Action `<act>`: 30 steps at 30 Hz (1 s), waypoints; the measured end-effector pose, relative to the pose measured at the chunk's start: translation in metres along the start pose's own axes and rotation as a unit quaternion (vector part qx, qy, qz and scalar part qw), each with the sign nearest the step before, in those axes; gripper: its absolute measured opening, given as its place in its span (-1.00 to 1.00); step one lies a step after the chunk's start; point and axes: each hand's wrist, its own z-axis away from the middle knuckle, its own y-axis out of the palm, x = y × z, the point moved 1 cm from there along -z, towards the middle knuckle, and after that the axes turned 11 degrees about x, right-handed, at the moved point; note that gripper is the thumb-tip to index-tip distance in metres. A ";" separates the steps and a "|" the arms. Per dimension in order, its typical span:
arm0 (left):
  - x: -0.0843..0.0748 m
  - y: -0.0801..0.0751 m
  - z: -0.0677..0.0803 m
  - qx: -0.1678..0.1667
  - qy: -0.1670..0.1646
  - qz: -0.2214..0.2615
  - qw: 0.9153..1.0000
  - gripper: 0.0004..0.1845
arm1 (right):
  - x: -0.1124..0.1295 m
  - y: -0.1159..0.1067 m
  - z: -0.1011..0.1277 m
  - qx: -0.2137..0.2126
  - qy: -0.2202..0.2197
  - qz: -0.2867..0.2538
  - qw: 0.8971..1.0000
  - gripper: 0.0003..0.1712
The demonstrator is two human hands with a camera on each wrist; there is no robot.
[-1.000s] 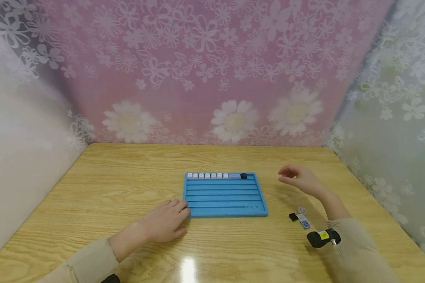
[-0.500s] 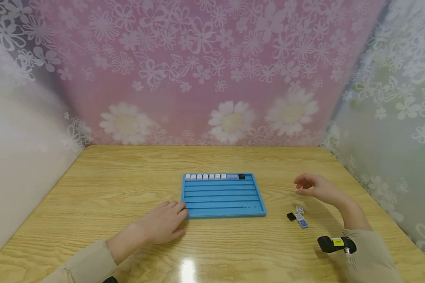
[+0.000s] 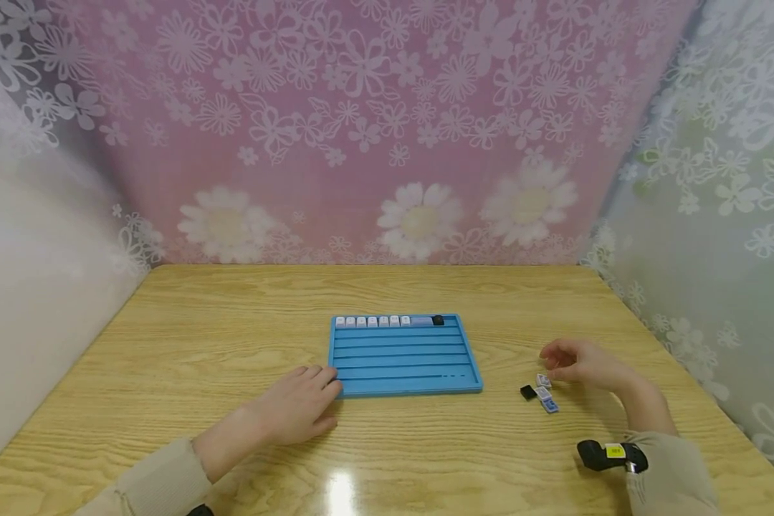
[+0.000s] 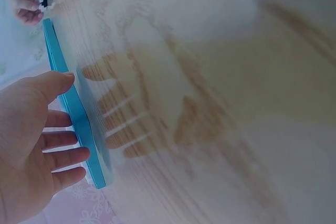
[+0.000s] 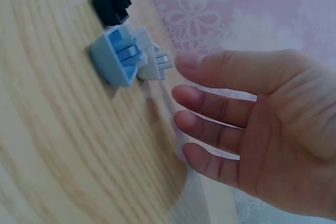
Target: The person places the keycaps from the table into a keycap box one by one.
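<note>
A blue ridged tray (image 3: 405, 355) lies mid-table, with a row of white keycaps (image 3: 372, 321), a pale purple long key and a black keycap (image 3: 437, 320) along its far edge. My left hand (image 3: 297, 408) rests flat on the table, fingertips touching the tray's (image 4: 73, 108) near left corner. My right hand (image 3: 577, 362) hovers with relaxed fingers just right of a small pile of loose keycaps (image 3: 542, 394): a black one (image 5: 111, 4), a blue one (image 5: 118, 56) and a white one (image 5: 155, 61). It holds nothing.
The wooden table (image 3: 232, 322) is boxed in by flowered curtain walls at the back and both sides. A black wrist camera (image 3: 609, 454) sits on my right sleeve.
My right hand has drawn back from beside the tray's far right corner and dropped toward the loose keycaps. The left hand has stayed put.
</note>
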 end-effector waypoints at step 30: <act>0.000 -0.002 0.001 -0.003 0.007 -0.001 1.000 -0.64 | 0.013 0.017 -0.011 0.000 0.022 0.033 0.999 -0.74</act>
